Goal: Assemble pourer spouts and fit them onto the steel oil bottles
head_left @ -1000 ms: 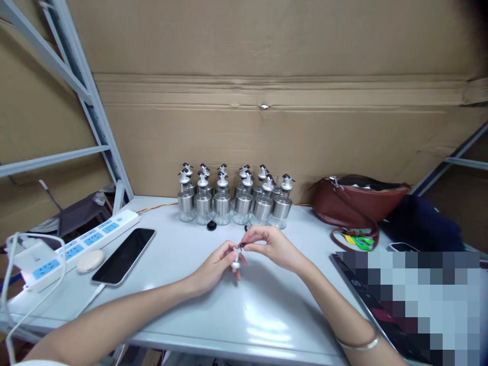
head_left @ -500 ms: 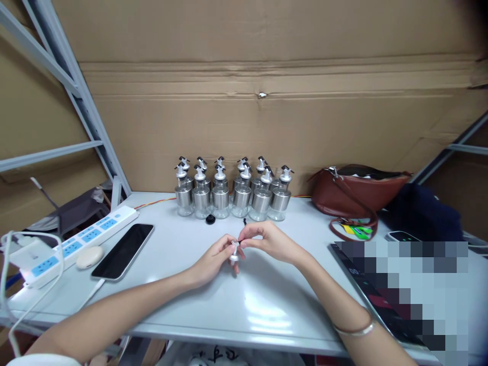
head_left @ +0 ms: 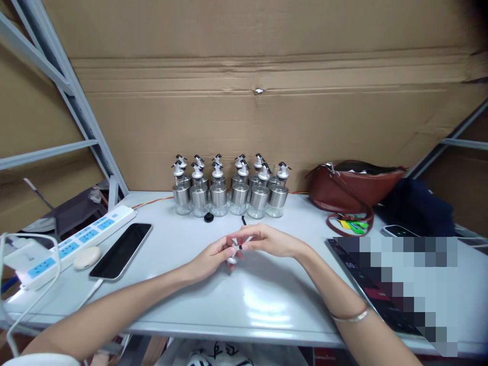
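Over the middle of the table, my left hand (head_left: 213, 258) is closed around a small silver pourer spout (head_left: 233, 255), like those on the bottles. My right hand (head_left: 263, 239) meets it from the right, thumb and fingers pinched at the spout's top on a small dark part (head_left: 240, 247). The fingers partly cover both pieces. Behind my hands, several glass bottles (head_left: 218, 197) with steel bands stand in two rows, each visible top bearing a silver spout with a black flap. A black stopper-like piece (head_left: 208, 217) and a thin black piece (head_left: 244, 220) lie in front of the bottles.
At the left lie a power strip (head_left: 82, 239), a round cream case (head_left: 87, 258) and a phone (head_left: 122, 251) on a cable. A brown bag (head_left: 343, 188), dark cloth (head_left: 419, 208) and a tablet-like screen (head_left: 362, 282) occupy the right. Cardboard (head_left: 236, 127) walls the back.
My right fingers have shifted over the spout's top, and a dark part now shows at their tips. My left hand keeps its hold. The view has moved slightly.
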Available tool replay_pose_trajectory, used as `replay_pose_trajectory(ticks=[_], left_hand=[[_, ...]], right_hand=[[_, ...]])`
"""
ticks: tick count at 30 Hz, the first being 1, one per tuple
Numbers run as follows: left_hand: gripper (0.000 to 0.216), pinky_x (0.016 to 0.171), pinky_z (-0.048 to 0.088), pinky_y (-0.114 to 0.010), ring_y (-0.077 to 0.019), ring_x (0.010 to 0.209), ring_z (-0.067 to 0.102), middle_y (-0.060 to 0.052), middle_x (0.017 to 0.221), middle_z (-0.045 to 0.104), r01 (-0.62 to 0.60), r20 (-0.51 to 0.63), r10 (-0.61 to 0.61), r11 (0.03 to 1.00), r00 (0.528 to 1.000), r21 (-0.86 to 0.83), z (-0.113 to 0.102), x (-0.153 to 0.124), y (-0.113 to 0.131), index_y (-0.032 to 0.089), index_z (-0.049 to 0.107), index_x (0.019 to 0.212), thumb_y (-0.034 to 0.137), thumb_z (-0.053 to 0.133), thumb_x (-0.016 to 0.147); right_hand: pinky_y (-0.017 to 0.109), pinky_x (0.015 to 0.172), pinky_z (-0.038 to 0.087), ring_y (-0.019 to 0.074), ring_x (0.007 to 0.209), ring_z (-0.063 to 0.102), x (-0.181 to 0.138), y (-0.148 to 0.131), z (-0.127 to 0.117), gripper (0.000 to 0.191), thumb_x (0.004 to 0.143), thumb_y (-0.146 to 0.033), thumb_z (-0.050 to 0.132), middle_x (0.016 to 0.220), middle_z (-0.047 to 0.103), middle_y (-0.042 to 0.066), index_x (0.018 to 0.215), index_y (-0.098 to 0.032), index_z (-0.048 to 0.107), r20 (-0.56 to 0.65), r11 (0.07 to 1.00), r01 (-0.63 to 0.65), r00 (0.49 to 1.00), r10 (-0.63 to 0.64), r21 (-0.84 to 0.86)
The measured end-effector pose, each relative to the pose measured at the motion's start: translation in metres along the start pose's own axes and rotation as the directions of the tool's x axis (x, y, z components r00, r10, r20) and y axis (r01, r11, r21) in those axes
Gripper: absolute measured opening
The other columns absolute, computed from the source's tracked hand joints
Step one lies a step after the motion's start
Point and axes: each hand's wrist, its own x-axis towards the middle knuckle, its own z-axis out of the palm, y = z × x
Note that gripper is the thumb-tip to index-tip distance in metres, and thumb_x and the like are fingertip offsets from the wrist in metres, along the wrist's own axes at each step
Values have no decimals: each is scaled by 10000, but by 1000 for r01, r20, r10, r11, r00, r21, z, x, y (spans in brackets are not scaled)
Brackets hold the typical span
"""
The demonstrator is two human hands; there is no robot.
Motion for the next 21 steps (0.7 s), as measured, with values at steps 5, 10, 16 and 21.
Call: replay_pose_trajectory(ticks=[5,10,16,21], left_hand=[[413,664,434,-263,-104,687,513,-5,842,540,3,-23,-4,999,1000,-52,0,0,-1,165,465,838,541,629,793],[437,661,429,-256,-101,672,512,4,811,545,27,-2,-27,999,1000,-45,1,0,-1,173,439,815,543,666,761],[392,765,437,-295,-167,856,543,-47,963,574,-61,-41,68,985,997,164,-18,4,4,183,496,953,561,523,852],[323,944,393,-386,-235,1064,486,-98,1203,534,-48,-293,384,672,875,739,-69,21,-2,193,485,1192,338,453,905]], right_hand=[[328,900,426,145,916,537,-4,-3,-2,421,938,-461,454,1020,553,65,1220,-186,604,111,978,33,994,-10,-207],[307,869,442,147,908,551,-3,-2,1,319,930,-399,489,985,609,55,1098,-161,617,119,992,0,993,15,-125],[296,825,450,124,818,578,0,0,2,195,900,-229,513,900,646,27,1063,-169,602,-14,1000,-28,1000,28,-1],[291,809,456,117,783,584,0,-3,0,191,869,-167,521,855,658,13,1039,-182,607,-137,997,-27,990,36,68]])
